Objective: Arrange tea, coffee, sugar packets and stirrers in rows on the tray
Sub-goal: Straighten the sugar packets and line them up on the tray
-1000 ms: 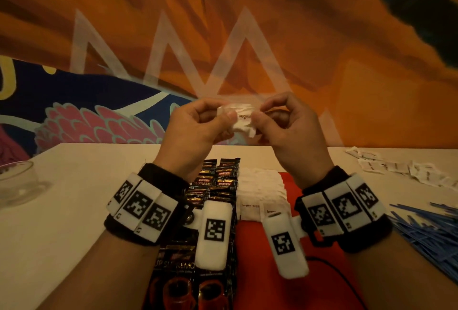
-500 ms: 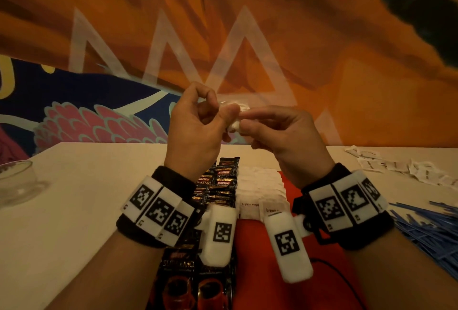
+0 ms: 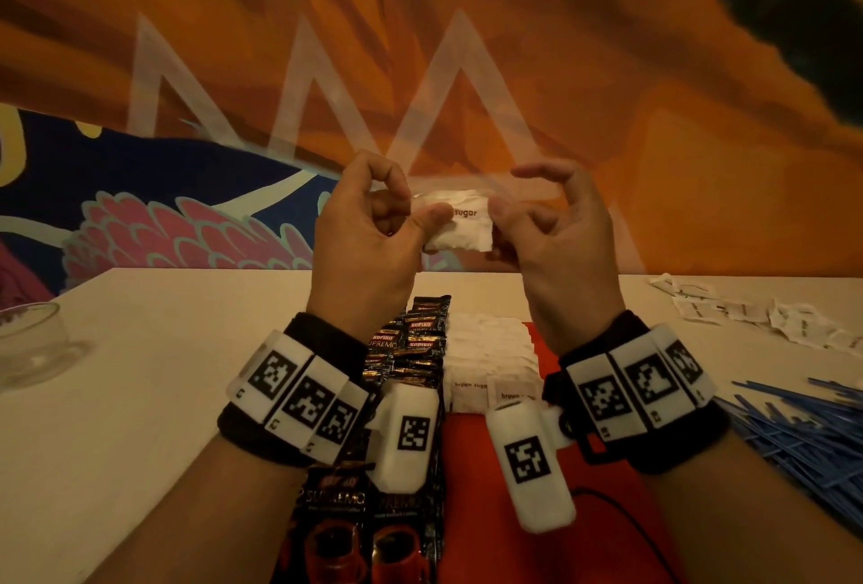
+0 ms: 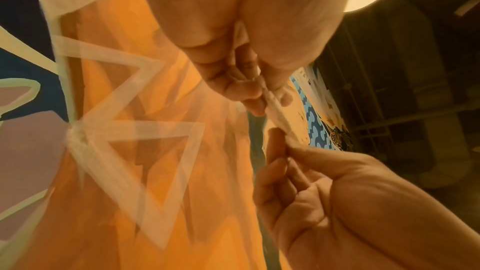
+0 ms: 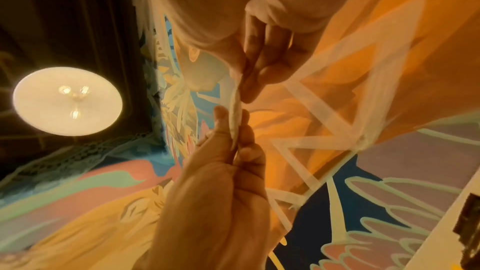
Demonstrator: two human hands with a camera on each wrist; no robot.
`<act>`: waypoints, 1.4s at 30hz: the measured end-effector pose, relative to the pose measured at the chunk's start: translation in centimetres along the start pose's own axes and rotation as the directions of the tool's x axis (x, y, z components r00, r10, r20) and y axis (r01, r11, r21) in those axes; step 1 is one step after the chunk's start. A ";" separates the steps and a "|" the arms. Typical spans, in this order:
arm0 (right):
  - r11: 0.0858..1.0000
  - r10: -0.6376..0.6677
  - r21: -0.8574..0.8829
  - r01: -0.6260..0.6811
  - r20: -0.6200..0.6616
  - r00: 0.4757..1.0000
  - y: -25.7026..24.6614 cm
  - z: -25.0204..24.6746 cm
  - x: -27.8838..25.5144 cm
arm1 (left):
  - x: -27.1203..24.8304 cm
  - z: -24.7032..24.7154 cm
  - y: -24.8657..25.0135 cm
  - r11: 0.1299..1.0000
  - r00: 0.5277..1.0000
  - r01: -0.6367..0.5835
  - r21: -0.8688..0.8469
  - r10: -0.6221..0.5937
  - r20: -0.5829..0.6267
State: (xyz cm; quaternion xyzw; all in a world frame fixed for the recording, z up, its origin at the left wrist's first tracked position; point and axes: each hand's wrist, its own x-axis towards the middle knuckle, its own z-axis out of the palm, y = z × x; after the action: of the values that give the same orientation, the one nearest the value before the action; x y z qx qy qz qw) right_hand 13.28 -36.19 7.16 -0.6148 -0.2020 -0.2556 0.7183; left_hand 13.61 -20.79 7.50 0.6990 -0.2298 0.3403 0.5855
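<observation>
A white sugar packet (image 3: pixel 462 221) printed "sugar" is held up in the air above the tray, flat face towards me. My left hand (image 3: pixel 420 214) pinches its left edge between thumb and forefinger, and my right hand (image 3: pixel 502 221) pinches its right edge. The wrist views show the sugar packet (image 4: pixel 272 108) (image 5: pixel 235 114) edge-on between both hands. Below lies the red tray (image 3: pixel 471 504), with a row of black coffee sachets (image 3: pixel 411 350) on its left and a row of white brown-sugar packets (image 3: pixel 485 359) beside them.
Blue stirrers (image 3: pixel 794 429) lie in a pile on the table at the right. Loose white packets (image 3: pixel 747 312) are scattered at the back right. A glass bowl (image 3: pixel 28 340) stands at the left edge. A painted wall rises behind the table.
The packet was turned edge-on half a second ago with the hands close together; now it faces me flat, and the hands have drawn apart to its two edges.
</observation>
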 end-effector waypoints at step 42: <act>0.289 0.769 -0.948 -0.135 0.146 0.622 6.8 -2.2 -1.4 | 1.2 -2.9 2.0 0.988 0.981 0.104 0.116 -0.121 0.149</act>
State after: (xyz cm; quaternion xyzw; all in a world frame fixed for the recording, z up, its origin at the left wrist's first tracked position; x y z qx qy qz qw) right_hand 16.34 -37.44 0.65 -0.9640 -0.0532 0.1168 0.2327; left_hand 12.35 -18.30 9.96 0.7657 -0.2162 0.2630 0.5457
